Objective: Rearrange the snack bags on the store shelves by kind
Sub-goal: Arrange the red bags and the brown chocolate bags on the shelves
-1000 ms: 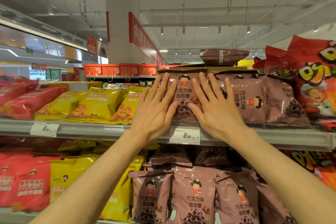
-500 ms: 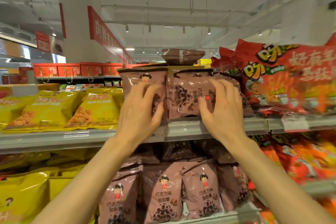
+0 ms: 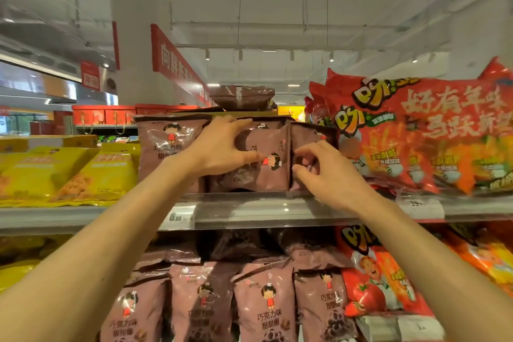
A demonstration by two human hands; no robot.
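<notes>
Brown bags: chocolate snack bags (image 3: 273, 158) stand in a row on the upper shelf (image 3: 249, 209), between yellow bags (image 3: 83, 172) and red bags (image 3: 416, 130).
Risk: judged likely, the sideways middle bag could tip forward off the shelf edge if tugged unevenly.
Left hand (image 3: 222, 147): fingers curled over the middle bag's top edge, thumb on its face.
Right hand (image 3: 319, 172): thumb and fingertips pinch the next bag's left edge.
</notes>
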